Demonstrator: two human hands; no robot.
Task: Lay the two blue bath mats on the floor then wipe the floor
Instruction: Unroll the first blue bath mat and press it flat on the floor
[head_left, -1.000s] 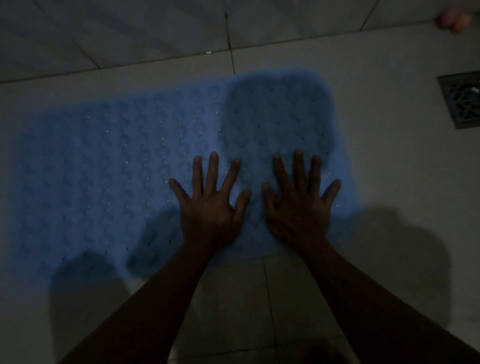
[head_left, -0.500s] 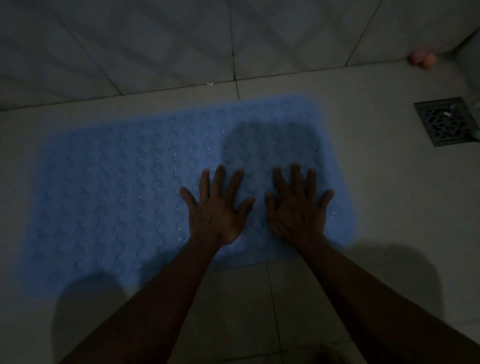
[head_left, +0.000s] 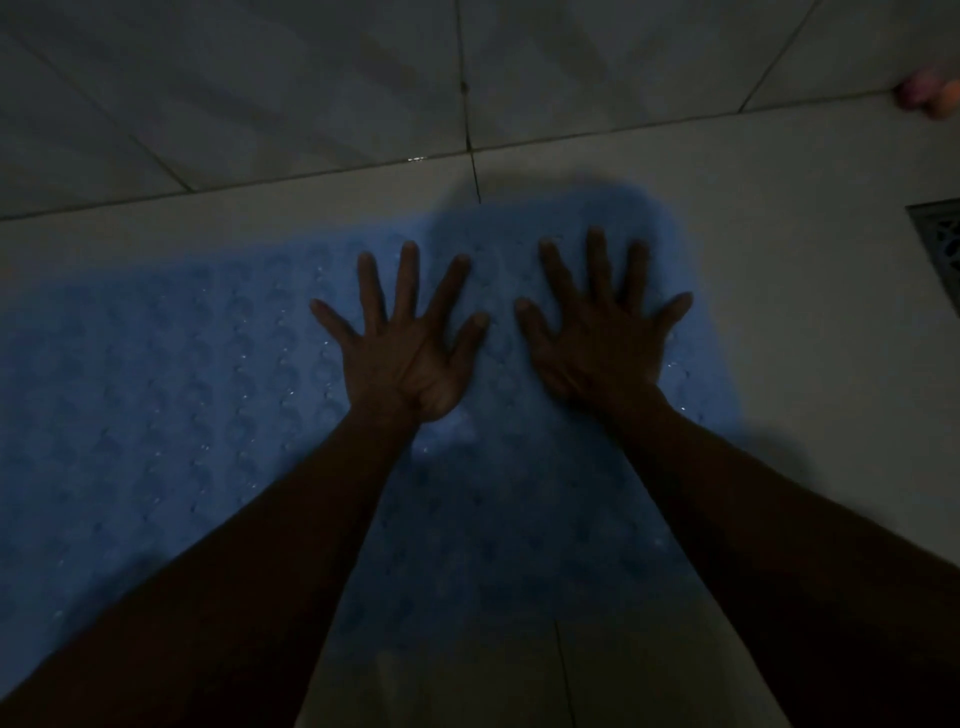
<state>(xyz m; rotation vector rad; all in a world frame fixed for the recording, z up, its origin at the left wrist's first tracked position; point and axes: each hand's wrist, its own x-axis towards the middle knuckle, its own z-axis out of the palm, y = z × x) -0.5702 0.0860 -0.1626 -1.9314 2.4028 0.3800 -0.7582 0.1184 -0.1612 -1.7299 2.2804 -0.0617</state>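
A blue bath mat (head_left: 171, 415) with a bubbled texture lies flat on the tiled floor (head_left: 805, 364), its long axis running left to right along the base of the tiled wall (head_left: 260, 88), its right end reaching toward the floor drain (head_left: 940, 254). The left hand (head_left: 405, 353) and the right hand (head_left: 597, 343) press palms-down on the mat's right part, side by side and apart, fingers straight and spread, grasping nothing. A small pink and orange object (head_left: 930, 98) sits in the far right corner, too blurred to identify.

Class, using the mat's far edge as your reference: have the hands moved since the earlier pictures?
Yes. Both the left hand and right hand have slid toward the far edge of the blue mat.
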